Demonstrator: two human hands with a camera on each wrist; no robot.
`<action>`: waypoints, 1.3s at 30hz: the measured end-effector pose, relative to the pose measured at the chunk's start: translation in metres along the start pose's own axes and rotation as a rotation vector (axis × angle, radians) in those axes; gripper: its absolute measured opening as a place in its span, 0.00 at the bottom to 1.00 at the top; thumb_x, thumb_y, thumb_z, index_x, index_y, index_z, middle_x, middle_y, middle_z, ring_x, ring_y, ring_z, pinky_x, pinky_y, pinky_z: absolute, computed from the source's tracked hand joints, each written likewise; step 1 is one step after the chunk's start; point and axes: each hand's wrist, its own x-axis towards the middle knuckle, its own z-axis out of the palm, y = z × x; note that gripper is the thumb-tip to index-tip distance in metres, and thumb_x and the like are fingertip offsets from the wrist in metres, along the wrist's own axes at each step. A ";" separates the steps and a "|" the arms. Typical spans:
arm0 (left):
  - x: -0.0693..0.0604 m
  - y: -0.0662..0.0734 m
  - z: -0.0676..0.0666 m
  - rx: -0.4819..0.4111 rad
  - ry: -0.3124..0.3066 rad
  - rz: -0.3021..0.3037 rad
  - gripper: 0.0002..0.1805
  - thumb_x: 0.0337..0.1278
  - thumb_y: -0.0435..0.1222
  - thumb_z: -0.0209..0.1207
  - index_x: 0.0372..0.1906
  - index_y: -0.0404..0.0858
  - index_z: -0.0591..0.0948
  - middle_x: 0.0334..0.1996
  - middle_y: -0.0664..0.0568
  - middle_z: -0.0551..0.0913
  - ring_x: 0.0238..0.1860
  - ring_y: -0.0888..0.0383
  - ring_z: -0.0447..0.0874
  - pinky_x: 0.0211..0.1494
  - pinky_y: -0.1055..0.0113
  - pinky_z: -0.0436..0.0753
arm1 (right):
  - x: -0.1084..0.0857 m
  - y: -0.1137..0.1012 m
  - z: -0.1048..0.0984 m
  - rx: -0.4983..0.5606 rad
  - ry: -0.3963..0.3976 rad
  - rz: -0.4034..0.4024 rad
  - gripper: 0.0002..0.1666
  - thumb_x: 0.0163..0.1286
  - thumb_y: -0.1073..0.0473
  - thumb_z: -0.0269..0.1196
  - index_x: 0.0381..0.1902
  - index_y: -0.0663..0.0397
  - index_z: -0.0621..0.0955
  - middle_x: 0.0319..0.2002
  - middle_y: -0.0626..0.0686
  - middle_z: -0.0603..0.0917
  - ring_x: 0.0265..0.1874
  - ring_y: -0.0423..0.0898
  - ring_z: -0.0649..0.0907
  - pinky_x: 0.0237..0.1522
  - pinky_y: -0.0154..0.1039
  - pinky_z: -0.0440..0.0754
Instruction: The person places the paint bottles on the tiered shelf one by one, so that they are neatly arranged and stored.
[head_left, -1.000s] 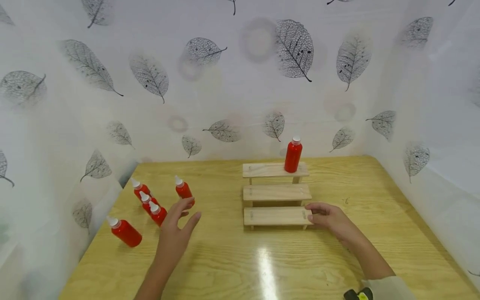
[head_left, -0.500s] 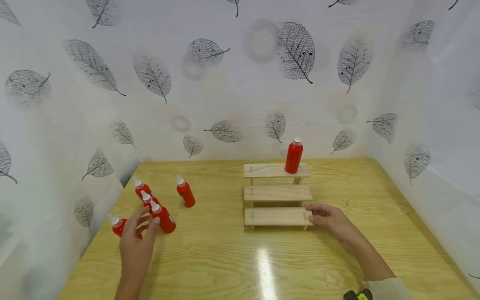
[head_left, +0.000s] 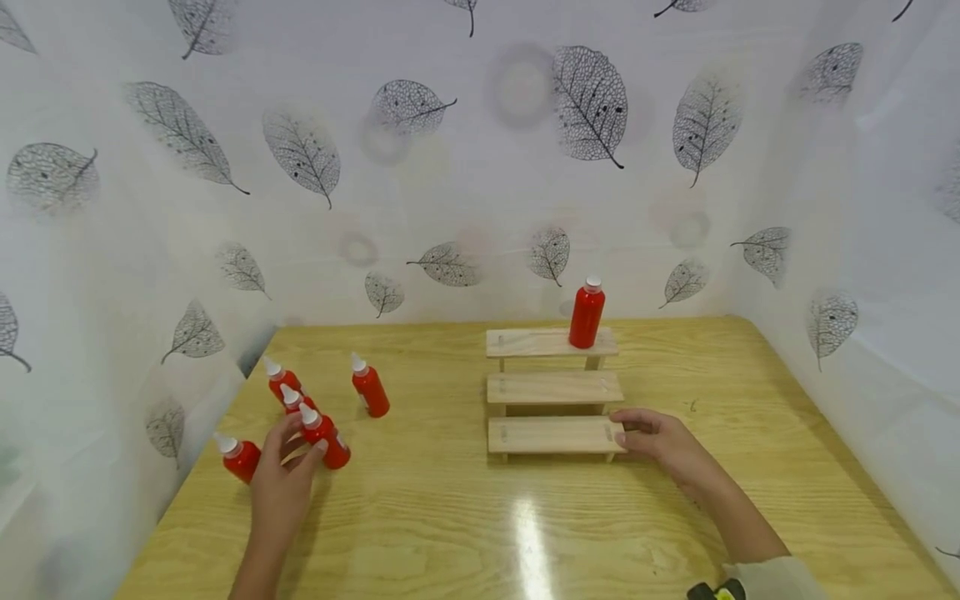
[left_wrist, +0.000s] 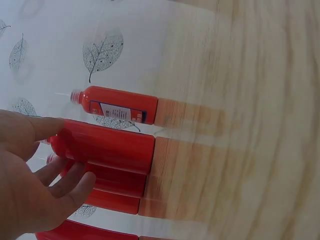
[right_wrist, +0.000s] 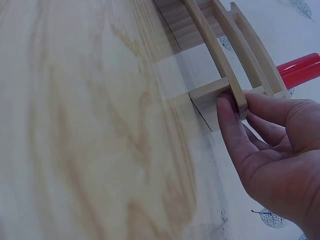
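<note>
A person's left hand [head_left: 282,483] has its fingers curled around the upper part of a red bottle [left_wrist: 107,145] on the wooden counter [head_left: 427,525]. Two similar bottles [head_left: 282,383] stand just beyond those fingers, one bottle [head_left: 240,461] to their left. The right hand [head_left: 663,443] pinches a stepped wooden stand [head_left: 555,387] by its lowest step; a capped bottle [head_left: 587,317] tops it, beyond those fingers.

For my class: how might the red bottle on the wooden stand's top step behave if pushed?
The red bottle would probably tip if pushed near its cap, being tall and upright on a narrow top step. Once over, its round body would likely roll. Its glossy surface suggests it may feel slippery.
</note>
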 end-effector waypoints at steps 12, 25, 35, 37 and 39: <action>0.006 -0.003 0.004 0.089 -0.057 -0.004 0.33 0.71 0.40 0.60 0.76 0.45 0.63 0.71 0.43 0.69 0.68 0.44 0.70 0.45 0.93 0.66 | 0.000 0.000 -0.001 -0.015 0.008 0.004 0.33 0.72 0.53 0.64 0.68 0.66 0.71 0.64 0.65 0.75 0.56 0.48 0.81 0.55 0.36 0.83; 0.005 0.005 0.010 0.087 -0.042 -0.037 0.34 0.69 0.43 0.62 0.76 0.47 0.63 0.71 0.45 0.70 0.69 0.44 0.68 0.72 0.47 0.73 | 0.001 0.001 -0.002 -0.006 0.010 0.011 0.33 0.72 0.53 0.65 0.68 0.66 0.72 0.63 0.64 0.75 0.55 0.48 0.81 0.55 0.37 0.84; -0.001 0.035 0.030 0.012 -0.141 0.104 0.35 0.66 0.44 0.64 0.75 0.47 0.65 0.68 0.47 0.73 0.68 0.46 0.74 0.58 0.76 0.80 | 0.001 0.001 0.000 0.004 0.013 -0.004 0.31 0.72 0.55 0.65 0.67 0.66 0.73 0.63 0.65 0.75 0.52 0.44 0.82 0.52 0.38 0.86; -0.001 0.043 0.037 -0.008 -0.157 0.138 0.34 0.66 0.42 0.65 0.73 0.46 0.67 0.67 0.47 0.74 0.67 0.46 0.75 0.60 0.70 0.80 | 0.001 0.002 0.000 0.007 0.017 -0.001 0.31 0.72 0.55 0.65 0.67 0.66 0.73 0.63 0.65 0.75 0.52 0.45 0.83 0.52 0.38 0.86; 0.000 0.051 0.043 -0.019 -0.175 0.164 0.33 0.65 0.40 0.65 0.73 0.46 0.68 0.66 0.47 0.75 0.66 0.47 0.76 0.62 0.64 0.79 | 0.001 0.002 0.000 0.004 0.014 -0.006 0.32 0.72 0.55 0.65 0.67 0.66 0.73 0.63 0.65 0.75 0.52 0.46 0.83 0.52 0.38 0.86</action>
